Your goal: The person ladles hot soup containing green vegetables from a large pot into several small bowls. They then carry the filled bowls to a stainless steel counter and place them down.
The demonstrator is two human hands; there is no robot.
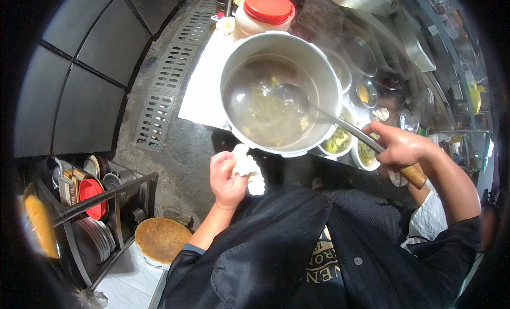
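A large metal pot [281, 94] holds steaming liquid with pale green vegetable pieces. My right hand [398, 145] grips the long handle of a metal ladle [344, 123], whose bowl dips into the liquid. The wooden end of that handle sticks out below the hand. By the pot's lower left rim, my left hand [227, 177] is closed on a crumpled white cloth [248, 167], the top of which reaches the rim. Close to the pot's right side are a bowl of green vegetables [338, 143] and a second bowl of them [365, 154], partly behind my right hand.
A jar with a red lid [267, 8] stands behind the pot, beside a white board [205, 82]. Metal floor grates [153, 119] run at the left. A dish rack [107, 201] with plates and a round wooden-topped thing [162, 239] are lower left. Another person's forearm shows at right.
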